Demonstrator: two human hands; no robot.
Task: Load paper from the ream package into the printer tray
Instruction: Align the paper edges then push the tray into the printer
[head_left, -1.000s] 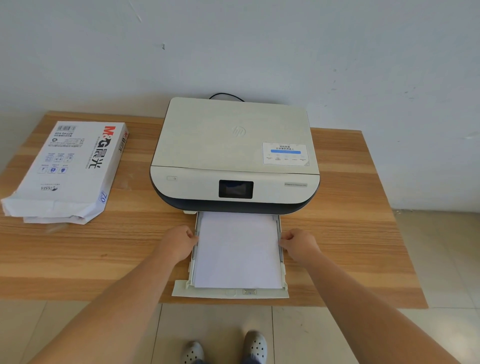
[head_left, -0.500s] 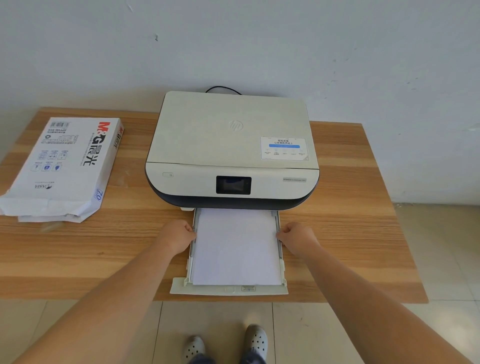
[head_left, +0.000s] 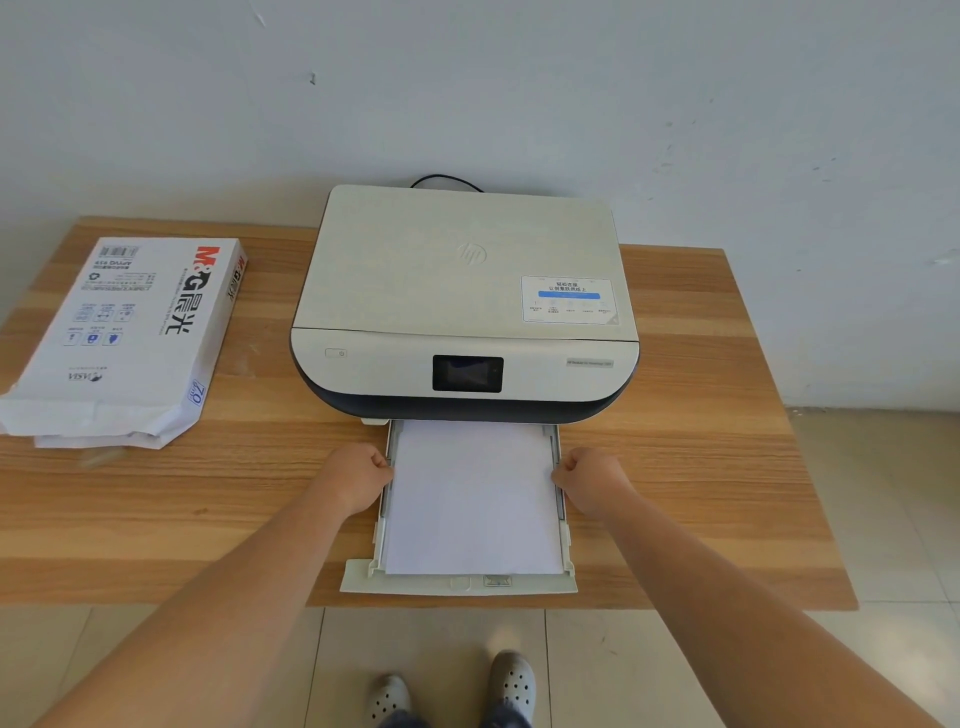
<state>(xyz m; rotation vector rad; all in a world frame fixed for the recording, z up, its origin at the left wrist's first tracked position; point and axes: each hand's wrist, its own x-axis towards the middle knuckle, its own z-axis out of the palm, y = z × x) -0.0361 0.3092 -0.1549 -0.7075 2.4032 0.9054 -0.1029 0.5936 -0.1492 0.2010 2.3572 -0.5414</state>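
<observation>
A white and dark printer (head_left: 462, 291) stands at the back middle of the wooden table (head_left: 701, 467). Its paper tray (head_left: 457, 584) is pulled out toward me, with a stack of white paper (head_left: 472, 499) lying flat in it. My left hand (head_left: 353, 478) has curled fingers at the tray's left side rail. My right hand (head_left: 592, 480) has curled fingers at the right side rail. Both hands touch the tray's edges beside the paper. The opened white ream package (head_left: 130, 332) lies on the table's left side.
A black cable (head_left: 447, 182) leaves the printer's back toward the white wall. The tray's front lip overhangs the table's near edge. My feet in light clogs (head_left: 452, 686) stand on the tiled floor below.
Both hands stay at the tray's sides. The tray with the paper has slid slightly toward the printer, and my view has shifted a little.
</observation>
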